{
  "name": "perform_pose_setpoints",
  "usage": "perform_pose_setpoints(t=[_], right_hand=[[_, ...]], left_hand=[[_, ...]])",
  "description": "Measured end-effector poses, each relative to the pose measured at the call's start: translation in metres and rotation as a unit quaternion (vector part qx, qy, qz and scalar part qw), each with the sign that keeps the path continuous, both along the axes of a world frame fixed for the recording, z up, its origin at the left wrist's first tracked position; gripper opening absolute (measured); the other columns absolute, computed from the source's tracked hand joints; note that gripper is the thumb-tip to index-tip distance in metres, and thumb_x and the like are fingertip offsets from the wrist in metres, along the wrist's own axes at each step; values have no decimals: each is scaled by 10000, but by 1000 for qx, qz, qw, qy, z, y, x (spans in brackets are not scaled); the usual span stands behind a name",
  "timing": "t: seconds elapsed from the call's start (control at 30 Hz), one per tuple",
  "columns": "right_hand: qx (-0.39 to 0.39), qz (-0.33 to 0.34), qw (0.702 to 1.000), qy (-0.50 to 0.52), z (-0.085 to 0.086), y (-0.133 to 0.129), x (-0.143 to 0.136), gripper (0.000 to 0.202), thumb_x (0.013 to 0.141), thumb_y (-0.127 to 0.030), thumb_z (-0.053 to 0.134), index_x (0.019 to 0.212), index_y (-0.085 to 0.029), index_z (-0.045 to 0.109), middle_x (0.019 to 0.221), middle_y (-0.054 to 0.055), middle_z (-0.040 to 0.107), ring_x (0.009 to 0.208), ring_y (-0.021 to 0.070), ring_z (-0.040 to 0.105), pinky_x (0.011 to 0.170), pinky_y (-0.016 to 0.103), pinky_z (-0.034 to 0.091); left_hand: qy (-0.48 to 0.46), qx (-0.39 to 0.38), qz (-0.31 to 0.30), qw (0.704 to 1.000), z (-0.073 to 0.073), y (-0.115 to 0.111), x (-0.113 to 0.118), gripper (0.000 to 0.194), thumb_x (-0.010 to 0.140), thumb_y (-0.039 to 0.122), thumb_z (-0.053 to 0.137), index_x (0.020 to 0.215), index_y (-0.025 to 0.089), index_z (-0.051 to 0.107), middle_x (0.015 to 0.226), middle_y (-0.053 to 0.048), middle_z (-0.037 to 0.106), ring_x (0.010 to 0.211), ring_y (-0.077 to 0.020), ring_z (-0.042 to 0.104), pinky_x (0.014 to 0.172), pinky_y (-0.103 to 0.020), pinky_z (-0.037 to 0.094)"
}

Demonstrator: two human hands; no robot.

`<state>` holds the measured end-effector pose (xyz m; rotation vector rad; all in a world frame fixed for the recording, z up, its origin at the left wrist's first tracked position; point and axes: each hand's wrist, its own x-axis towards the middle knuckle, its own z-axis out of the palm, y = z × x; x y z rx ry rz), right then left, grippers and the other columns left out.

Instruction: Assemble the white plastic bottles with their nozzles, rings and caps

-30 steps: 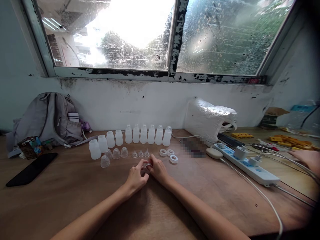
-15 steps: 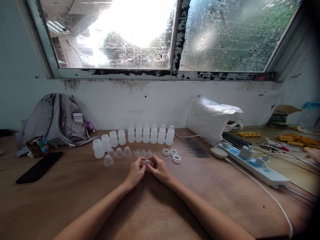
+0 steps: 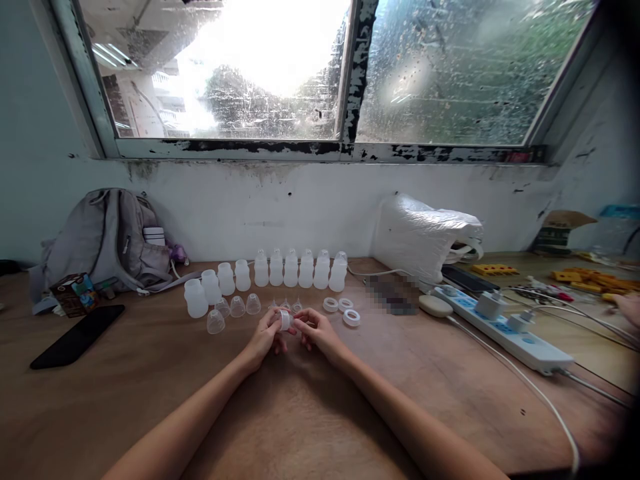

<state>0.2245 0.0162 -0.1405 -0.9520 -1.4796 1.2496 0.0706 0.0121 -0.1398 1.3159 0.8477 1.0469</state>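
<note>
Between my two hands, a white bottle collar ring is turned on its side. My left hand grips the ring by its edge. The fingers of my right hand pinch a clear bottle nipple at the ring's right side. Just behind my hands stand several clear nipples, partly hidden. Clear dome caps lie to the left, and three loose collar rings to the right. Open bottles and several capped bottles form a row at the back.
A black phone, a small carton and a grey backpack are at the left. On the right are a white plastic bag, a power strip with cables, yellow parts and another person's hand.
The ring has been tipped from lying flat to facing sideways between my hands. My right hand has shifted to the nipple at its side. The view moved slightly.
</note>
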Motion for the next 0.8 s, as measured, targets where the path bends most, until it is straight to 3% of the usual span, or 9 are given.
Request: perform_pose_setpoints(t=[0.13,0.3,0.43,0.53,0.63,0.73,0.8], right_hand=[[-46,5,999,29,0,1,1,287,643,-406,627,740,-168,499,558,-42,521,396,67,454,329,175,343],[-52,-23,997,57,1,2,3,294,635,-416,629,728,-171,497,491,-58,484,400,76,453,359,186,356],[-38,-27,997,58,1,2,3,290,628,-411,638,730,-170,515,521,-45,497,451,86,453,391,197,363],[-24,-48,997,55,1,3,3,290,619,-413,648,698,-163,527,560,-37,503,490,87,450,443,209,377],[-14,-78,996,48,1,4,5,293,617,-416,652,672,-159,524,592,-31,507,528,90,454,490,213,379],[1,-89,995,37,1,7,8,290,628,-418,643,672,-160,518,601,-26,507,541,95,451,493,212,361],[12,-96,995,24,-1,8,9,290,628,-417,642,659,-158,516,586,-29,497,528,91,436,484,210,342]], left_hand=[[-13,-35,-10,999,2,0,1,433,779,512,392,1071,197,445,766,-38,605,425,-102,558,323,-153,329],[23,7,59,998,3,4,-1,552,765,580,355,952,103,562,839,-99,589,650,-151,575,394,-183,411],[87,88,87,989,-1,4,-2,391,735,446,507,940,123,586,876,-82,583,722,-159,544,438,-193,419],[144,161,105,971,-2,1,-2,316,718,296,557,1003,161,556,974,-70,567,789,-159,539,596,-244,470],[239,284,143,917,8,1,-7,273,736,243,533,1002,185,547,1022,-64,538,905,-180,515,746,-301,456],[347,396,219,821,32,17,-24,260,773,229,480,1026,185,522,1019,-60,530,982,-187,482,861,-329,396],[440,415,274,748,52,38,-40,308,772,231,478,1073,165,494,1037,-75,528,988,-200,474,867,-335,384]])
